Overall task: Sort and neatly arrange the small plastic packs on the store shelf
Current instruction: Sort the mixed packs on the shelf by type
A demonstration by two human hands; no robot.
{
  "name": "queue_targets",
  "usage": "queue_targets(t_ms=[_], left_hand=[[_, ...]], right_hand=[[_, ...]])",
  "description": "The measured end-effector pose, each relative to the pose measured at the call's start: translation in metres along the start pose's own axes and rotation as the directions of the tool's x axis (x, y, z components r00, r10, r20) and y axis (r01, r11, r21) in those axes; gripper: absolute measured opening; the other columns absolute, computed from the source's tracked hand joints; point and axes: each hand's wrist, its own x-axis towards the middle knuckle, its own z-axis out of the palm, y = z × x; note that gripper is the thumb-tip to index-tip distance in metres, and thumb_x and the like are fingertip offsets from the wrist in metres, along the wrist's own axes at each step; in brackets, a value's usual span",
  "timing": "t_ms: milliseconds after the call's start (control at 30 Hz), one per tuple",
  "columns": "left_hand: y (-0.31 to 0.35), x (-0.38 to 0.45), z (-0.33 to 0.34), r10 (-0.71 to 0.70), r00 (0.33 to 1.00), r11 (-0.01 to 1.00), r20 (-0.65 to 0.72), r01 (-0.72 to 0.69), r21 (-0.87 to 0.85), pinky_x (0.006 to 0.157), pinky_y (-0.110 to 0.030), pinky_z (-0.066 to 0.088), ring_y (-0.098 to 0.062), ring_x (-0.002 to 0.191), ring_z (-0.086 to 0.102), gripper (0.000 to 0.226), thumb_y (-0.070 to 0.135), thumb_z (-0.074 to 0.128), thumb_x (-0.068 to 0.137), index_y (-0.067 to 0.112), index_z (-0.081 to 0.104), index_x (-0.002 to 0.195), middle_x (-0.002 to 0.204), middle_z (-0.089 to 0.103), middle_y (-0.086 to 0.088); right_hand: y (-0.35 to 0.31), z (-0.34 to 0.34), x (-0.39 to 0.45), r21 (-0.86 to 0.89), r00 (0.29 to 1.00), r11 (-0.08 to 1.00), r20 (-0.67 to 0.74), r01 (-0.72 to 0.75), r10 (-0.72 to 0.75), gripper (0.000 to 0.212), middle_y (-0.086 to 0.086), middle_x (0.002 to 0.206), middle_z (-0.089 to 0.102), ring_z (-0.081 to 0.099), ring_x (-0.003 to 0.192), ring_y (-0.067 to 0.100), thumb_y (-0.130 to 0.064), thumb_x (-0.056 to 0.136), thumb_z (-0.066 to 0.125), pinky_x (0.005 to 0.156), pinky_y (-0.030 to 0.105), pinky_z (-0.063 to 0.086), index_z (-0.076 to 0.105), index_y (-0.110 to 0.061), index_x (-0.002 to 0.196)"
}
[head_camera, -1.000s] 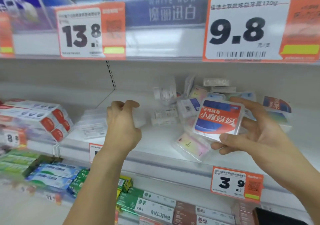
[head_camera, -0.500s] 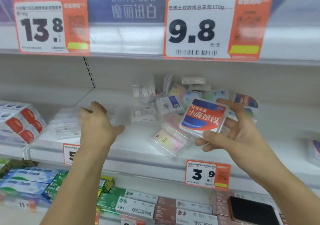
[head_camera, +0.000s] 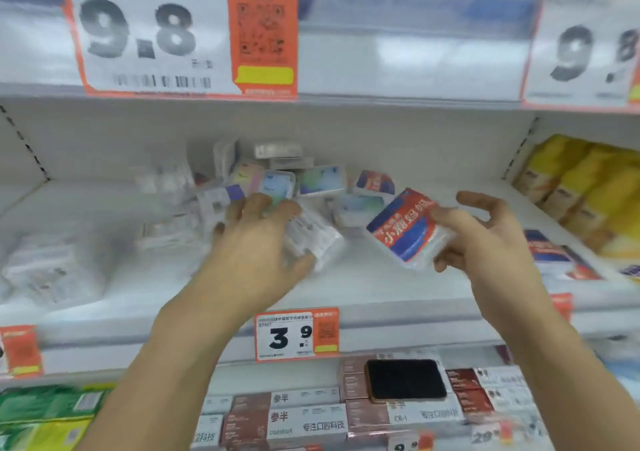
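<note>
Several small clear plastic packs lie in a loose pile (head_camera: 277,180) at the back of the white shelf (head_camera: 381,284). My right hand (head_camera: 485,239) holds a red-and-blue pack (head_camera: 408,228) tilted above the shelf, thumb on its top edge. My left hand (head_camera: 256,242) grips a clear pack with a white label (head_camera: 311,239) at the front of the pile, fingers over it and thumb under. A stack of clear packs (head_camera: 45,270) sits blurred at the shelf's left end.
More red-and-blue packs (head_camera: 554,253) lie on the right of the shelf beside yellow boxes (head_camera: 588,194). A 3.9 price tag (head_camera: 296,336) hangs on the shelf edge. Below are toothpaste boxes (head_camera: 294,419) and a black phone (head_camera: 405,379). The shelf above hangs low.
The view has swung right. My left hand moved from the left stack to the pile and took hold of a clear pack. My right hand has tilted the red-and-blue pack.
</note>
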Motion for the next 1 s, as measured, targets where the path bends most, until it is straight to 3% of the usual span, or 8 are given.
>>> queue_targets(t_ms=[100, 233, 333, 467, 667, 800, 900, 1000], left_hand=[[0.017, 0.011, 0.013, -0.055, 0.99, 0.992, 0.128, 0.039, 0.124, 0.095, -0.047, 0.045, -0.034, 0.113, 0.045, 0.082, 0.03, 0.066, 0.081, 0.04, 0.018, 0.147, 0.128, 0.044, -0.01], [0.035, 0.021, 0.026, -0.019, 1.0, 0.997, 0.018, 0.018, 0.076, 0.084, -0.048, 0.052, -0.036, 0.1, 0.057, 0.079, 0.028, 0.07, 0.077, 0.035, 0.027, 0.143, 0.113, 0.05, -0.011], [0.043, 0.024, 0.035, 0.009, 0.999, 1.0, 0.042, -0.01, 0.007, 0.092, -0.048, 0.048, -0.035, 0.112, 0.054, 0.079, 0.043, 0.069, 0.078, 0.035, 0.025, 0.143, 0.129, 0.046, -0.009], [0.053, 0.022, 0.046, 0.092, 0.995, 0.995, -0.029, -0.093, -0.037, 0.095, -0.043, 0.044, -0.034, 0.116, 0.054, 0.074, 0.048, 0.066, 0.08, 0.027, 0.034, 0.143, 0.134, 0.049, -0.009], [0.047, 0.021, 0.053, 0.103, 0.991, 0.995, -0.079, -0.103, 0.004, 0.092, -0.041, 0.043, -0.032, 0.109, 0.055, 0.065, 0.054, 0.063, 0.082, 0.02, 0.047, 0.135, 0.119, 0.06, -0.009], [0.034, 0.017, 0.054, 0.1, 0.992, 0.994, -0.079, -0.095, 0.061, 0.101, -0.051, 0.037, -0.033, 0.115, 0.049, 0.066, 0.063, 0.051, 0.081, 0.025, 0.048, 0.135, 0.12, 0.058, -0.008], [0.026, 0.016, 0.046, 0.099, 0.994, 0.994, -0.038, -0.097, 0.048, 0.105, -0.052, 0.035, -0.03, 0.119, 0.047, 0.069, 0.065, 0.04, 0.078, 0.03, 0.047, 0.136, 0.122, 0.056, -0.005], [0.013, 0.015, 0.037, 0.123, 0.992, 0.992, 0.028, -0.123, -0.008, 0.101, -0.041, 0.04, -0.025, 0.116, 0.05, 0.061, 0.055, 0.056, 0.084, 0.031, 0.044, 0.139, 0.122, 0.055, -0.001]], right_hand=[[0.015, -0.052, 0.015, -0.085, 0.969, 0.996, -0.243, 0.024, -0.045, 0.028, 0.001, 0.077, 0.075, 0.071, 0.063, 0.015, -0.025, 0.092, 0.065, 0.059, 0.033, 0.053, 0.049, -0.027, 0.115], [0.037, -0.108, 0.03, -0.372, 0.915, 0.928, -0.365, 0.025, -0.171, 0.011, -0.002, 0.079, 0.069, 0.072, 0.065, 0.024, -0.041, 0.09, 0.061, 0.07, 0.05, 0.057, 0.051, -0.045, 0.094], [0.049, -0.126, 0.037, -0.566, 0.906, 0.822, -0.378, -0.063, -0.19, 0.036, 0.006, 0.102, 0.066, 0.067, 0.095, 0.032, -0.049, 0.083, 0.067, 0.088, 0.047, 0.052, 0.053, -0.035, 0.113], [0.058, -0.127, 0.042, -0.746, 0.926, 0.666, -0.254, -0.005, -0.278, 0.061, 0.01, 0.141, 0.039, 0.039, 0.135, 0.031, -0.053, 0.073, 0.077, 0.109, 0.054, 0.039, 0.052, -0.04, 0.128], [0.079, -0.127, 0.061, -0.845, 0.966, 0.532, -0.092, 0.052, -0.241, 0.049, 0.017, 0.141, 0.047, 0.039, 0.134, 0.038, -0.033, 0.085, 0.071, 0.113, 0.046, 0.027, 0.059, -0.031, 0.132], [0.077, -0.116, 0.067, -0.882, 0.942, 0.469, -0.186, -0.036, -0.279, 0.059, 0.02, 0.145, 0.046, 0.031, 0.14, 0.043, -0.047, 0.075, 0.059, 0.115, 0.053, 0.022, 0.058, -0.031, 0.131], [0.064, -0.081, 0.052, -0.815, 0.842, 0.535, -0.115, 0.224, -0.527, 0.051, 0.017, 0.136, 0.052, 0.043, 0.129, 0.039, -0.027, 0.074, 0.06, 0.109, 0.048, 0.032, 0.064, -0.018, 0.124], [0.054, -0.027, 0.034, -0.633, 0.82, 0.613, 0.063, 0.474, -0.569, 0.031, 0.001, 0.118, 0.058, 0.054, 0.112, 0.016, -0.023, 0.083, 0.062, 0.097, 0.033, 0.046, 0.067, -0.018, 0.113]])
